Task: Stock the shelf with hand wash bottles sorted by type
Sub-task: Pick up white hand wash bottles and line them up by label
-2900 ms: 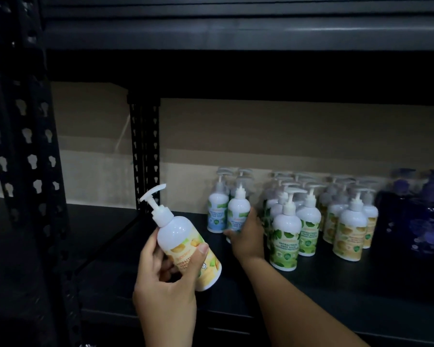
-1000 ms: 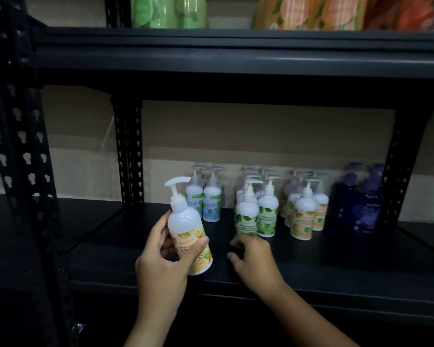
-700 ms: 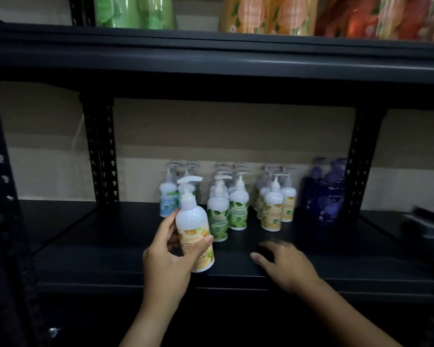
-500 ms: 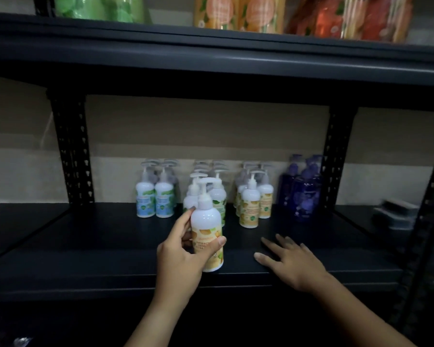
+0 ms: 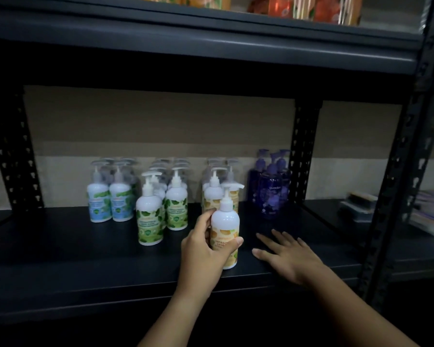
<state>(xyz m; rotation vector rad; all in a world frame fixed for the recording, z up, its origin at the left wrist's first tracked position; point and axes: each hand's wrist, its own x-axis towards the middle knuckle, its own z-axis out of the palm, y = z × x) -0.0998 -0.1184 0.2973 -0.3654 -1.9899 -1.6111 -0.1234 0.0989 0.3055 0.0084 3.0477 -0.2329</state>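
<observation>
My left hand (image 5: pixel 203 256) grips a white pump bottle with a yellow label (image 5: pixel 225 221), upright near the front of the black shelf (image 5: pixel 85 256), just before the row of yellow-label bottles (image 5: pixel 212 196). My right hand (image 5: pixel 287 256) lies flat on the shelf to its right, fingers spread, holding nothing. Further back stand blue-label bottles (image 5: pixel 109 201), green-label bottles (image 5: pixel 149 216) and dark purple bottles (image 5: pixel 271 194), each kind in its own group.
A black upper shelf (image 5: pixel 211 46) overhangs closely, with orange packs (image 5: pixel 303 8) on it. Perforated uprights stand at left (image 5: pixel 13 159), behind (image 5: pixel 303 151) and at right (image 5: pixel 401 171). A stack of flat items (image 5: pixel 361 206) lies in the right bay.
My left hand has carried the yellow-label bottle rightward, from in front of the green-label bottles to in front of the yellow-label row. My right hand slid right and now rests flat.
</observation>
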